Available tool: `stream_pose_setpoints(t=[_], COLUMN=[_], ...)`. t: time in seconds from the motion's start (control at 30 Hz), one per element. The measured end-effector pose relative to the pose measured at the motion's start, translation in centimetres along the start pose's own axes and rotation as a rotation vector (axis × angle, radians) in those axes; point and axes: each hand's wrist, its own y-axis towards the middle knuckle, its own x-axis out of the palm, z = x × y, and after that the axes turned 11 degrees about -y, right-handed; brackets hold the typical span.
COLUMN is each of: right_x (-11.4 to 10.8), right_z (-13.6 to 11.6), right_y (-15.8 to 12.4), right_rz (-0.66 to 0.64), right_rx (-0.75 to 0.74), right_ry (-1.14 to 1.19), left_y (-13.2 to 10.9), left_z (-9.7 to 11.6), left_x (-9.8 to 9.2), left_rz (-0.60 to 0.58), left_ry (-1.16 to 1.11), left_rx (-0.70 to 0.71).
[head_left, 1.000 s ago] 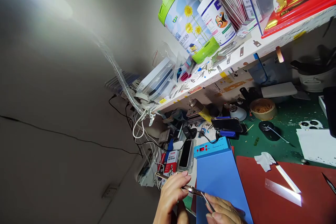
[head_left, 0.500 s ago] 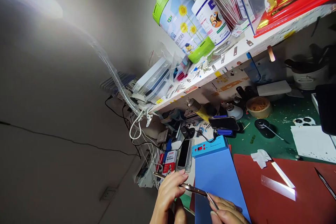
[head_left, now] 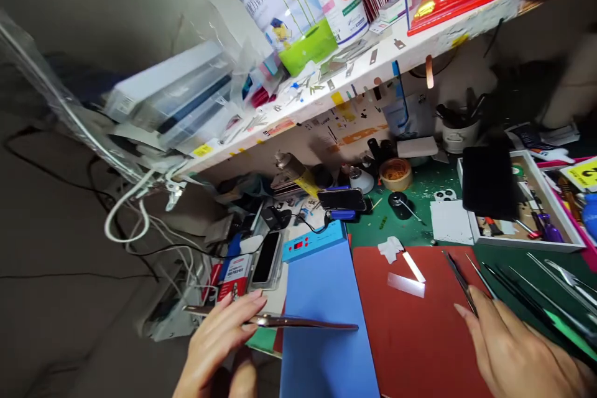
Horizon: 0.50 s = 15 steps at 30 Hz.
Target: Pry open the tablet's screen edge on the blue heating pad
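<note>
My left hand grips a thin, flat, phone-like device with a shiny metal edge. I see it nearly edge-on above the blue mat, so its faces are hidden. Over on the right, my right hand has thumb and forefinger closed around the lower end of dark tweezers, whose tips point away from me over the red mat. A slim metal tool lies just beside those fingers. Several more tweezers and slim tools lie next to the hand.
A blue heating station stands behind the blue mat. White tissue and a clear strip lie on the red mat. A tool tray sits at the right, phones at the left. A cluttered shelf crosses above.
My right hand has left the device's edge, where it held a slim metal tool, and moved right to the tweezers. My left hand still holds the device. The view has swung right.
</note>
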Motion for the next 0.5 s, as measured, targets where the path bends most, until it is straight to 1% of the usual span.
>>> stream_pose_setpoints(t=[0.07, 0.1, 0.17, 0.23, 0.3, 0.33, 0.4, 0.47, 0.5], right_x=[-0.1, -0.4, -1.1, -1.9, -2.1, -2.0, -1.4, -0.5, 0.0], right_z=[1.0, 1.1, 0.5, -0.7, -2.3, -3.2, -5.2, -7.1, -7.9], right_y=[0.4, 0.7, 1.4, 2.1, 2.8, 3.1, 3.7, 4.4, 4.6], right_rz=[-0.107, -0.126, -0.104, -0.071, -0.059, -0.073, -0.144, -0.221, -0.239], right_rx=[-0.082, -0.117, -0.157, -0.149, -0.100, -0.084, -0.096, -0.126, -0.127], right_ry=[-0.148, -0.197, -0.274, -0.306, -0.245, -0.179, -0.055, -0.023, -0.036], left_y=[-0.1, -0.1, 0.0, 0.3, 0.5, 0.6, 0.6, 0.6, 0.5], left_z=[0.2, 0.4, 1.0, 1.8, 2.5, 2.7, 2.8, 2.6, 2.5], left_x=[0.0, 0.1, 0.5, 1.1, 1.6, 1.9, 2.2, 2.2, 2.1], left_rz=[0.017, 0.026, 0.020, 0.039, 0.073, 0.096, 0.110, 0.115, 0.115], left_ry=[-0.047, -0.058, -0.059, -0.049, -0.035, -0.030, -0.019, -0.022, -0.027], left_rx=[-0.023, -0.033, -0.032, -0.042, -0.058, -0.065, -0.072, -0.070, -0.067])
